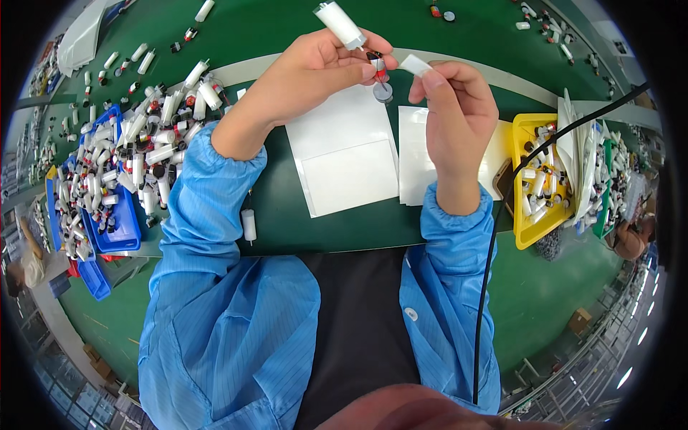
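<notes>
Above the tabletop (276, 197), near its far edge, the left hand (315, 72) has its grip clamped on a white cylinder assembly (340, 26); the right hand (460, 104) pinches a small white tab (415, 66). White sheets (337, 118) lie toward the near edge.

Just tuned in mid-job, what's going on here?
Above a green table, a person's left hand holds a white cylinder; the right hand pinches a small white piece close by. White sheets lie below. A yellow bin sits to the right, a heap of parts to the left.
</notes>
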Tool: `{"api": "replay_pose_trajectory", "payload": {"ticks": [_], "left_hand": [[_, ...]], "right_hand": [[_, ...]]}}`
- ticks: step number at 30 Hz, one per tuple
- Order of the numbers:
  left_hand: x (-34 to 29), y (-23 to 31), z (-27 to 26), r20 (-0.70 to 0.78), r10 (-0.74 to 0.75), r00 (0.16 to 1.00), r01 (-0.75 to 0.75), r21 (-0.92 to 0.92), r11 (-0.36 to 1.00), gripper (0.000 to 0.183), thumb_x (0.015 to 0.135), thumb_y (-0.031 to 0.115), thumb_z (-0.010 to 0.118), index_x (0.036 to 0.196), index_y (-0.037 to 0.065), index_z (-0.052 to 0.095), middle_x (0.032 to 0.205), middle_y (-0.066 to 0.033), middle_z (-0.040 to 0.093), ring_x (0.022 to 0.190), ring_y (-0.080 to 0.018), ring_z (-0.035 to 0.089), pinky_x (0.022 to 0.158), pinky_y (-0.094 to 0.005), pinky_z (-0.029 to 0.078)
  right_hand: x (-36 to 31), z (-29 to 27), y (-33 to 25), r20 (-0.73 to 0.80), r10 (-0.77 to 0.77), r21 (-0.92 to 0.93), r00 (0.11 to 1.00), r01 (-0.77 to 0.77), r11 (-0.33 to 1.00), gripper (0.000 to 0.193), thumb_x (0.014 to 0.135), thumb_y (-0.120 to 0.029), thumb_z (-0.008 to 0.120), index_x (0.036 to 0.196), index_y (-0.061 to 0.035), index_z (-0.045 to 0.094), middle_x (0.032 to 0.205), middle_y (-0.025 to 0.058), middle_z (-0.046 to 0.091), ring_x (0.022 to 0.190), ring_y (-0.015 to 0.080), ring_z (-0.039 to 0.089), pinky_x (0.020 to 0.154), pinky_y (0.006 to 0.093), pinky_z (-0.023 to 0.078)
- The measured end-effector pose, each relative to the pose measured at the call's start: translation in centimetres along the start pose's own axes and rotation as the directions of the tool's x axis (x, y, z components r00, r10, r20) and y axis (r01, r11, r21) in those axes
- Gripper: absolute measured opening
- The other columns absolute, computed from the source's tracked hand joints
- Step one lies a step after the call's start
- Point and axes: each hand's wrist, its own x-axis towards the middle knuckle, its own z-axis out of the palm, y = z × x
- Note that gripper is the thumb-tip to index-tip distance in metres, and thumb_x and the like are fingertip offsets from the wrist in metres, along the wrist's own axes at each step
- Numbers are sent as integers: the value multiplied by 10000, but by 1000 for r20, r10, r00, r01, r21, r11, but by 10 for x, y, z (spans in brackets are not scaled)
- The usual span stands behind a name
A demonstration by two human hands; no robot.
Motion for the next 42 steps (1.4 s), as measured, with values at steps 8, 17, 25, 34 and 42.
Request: {"api": "replay_pose_trajectory", "payload": {"ticks": [8,17,25,34,42], "left_hand": [[-3,-4,1,86,2,996,-10,90,996,304,969,-22,573,1273,-24,572,1166,-67,647,1083,-121,620,956,-276,502],[-3,-3,8,71,-51,996,44,98,994,328,948,-47,580,1275,-18,588,1175,-74,656,1072,-125,630,949,-280,510],[-4,8,4,63,-113,992,102,147,984,310,940,28,655,1245,-24,644,1125,-94,702,1015,-131,660,916,-277,529],[-9,5,9,121,107,987,-126,158,979,304,915,66,707,1208,-15,687,1078,-99,727,976,-149,677,876,-276,537],[-38,46,-118,-190,360,913,63,940,336,208,887,103,725,1081,28,720,895,-88,746,816,-154,704,732,-289,550]], "right_hand": [[6,-4,-3,167,321,-64,932,-314,947,119,921,-55,689,1015,16,672,853,40,678,730,70,588,657,200,468],[0,8,0,-11,298,-247,955,-291,924,112,902,-50,707,988,18,685,850,48,706,746,72,638,673,204,494],[-10,13,4,-42,200,-327,979,-202,923,147,889,-62,723,996,22,666,872,62,707,761,84,651,703,224,513],[5,-20,32,436,501,314,748,-647,694,252,902,-98,725,1120,-62,604,980,58,661,913,110,590,832,287,476],[-48,47,3,548,323,-596,772,90,798,202,876,-164,681,981,8,702,838,145,659,753,319,653,698,369,535]]}}
